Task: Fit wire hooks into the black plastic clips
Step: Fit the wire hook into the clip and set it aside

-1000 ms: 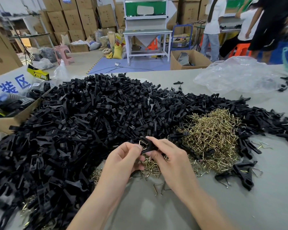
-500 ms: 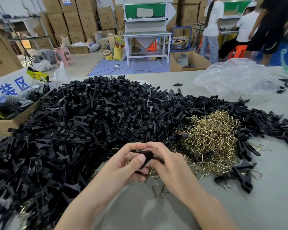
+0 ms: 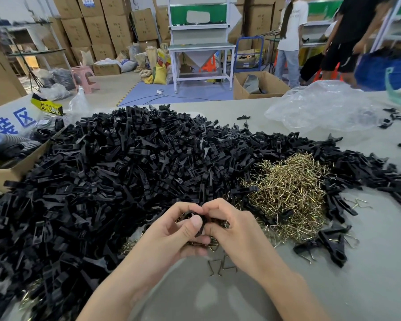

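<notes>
one black plastic clip [image 3: 201, 224] (curved) pinched by left hand [image 3: 171, 232], right hand [image 3: 236, 230]

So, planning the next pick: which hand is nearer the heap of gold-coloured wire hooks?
Right. The right hand borders the heap of gold-coloured wire hooks; the left hand lies beyond it, farther off. Both grip one black plastic clip.

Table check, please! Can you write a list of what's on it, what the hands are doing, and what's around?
Surface: grey table, bare near the person.
Job's things: big clip pile; gold hook pile to its right; one held clip.
Clutter: clear bag far right; open box at left.
Hands: left hand and right hand both pinch the held clip.
Cables: one black cable on the floor beyond.
Surroundings: stacked cartons, white bench, people standing.
</notes>
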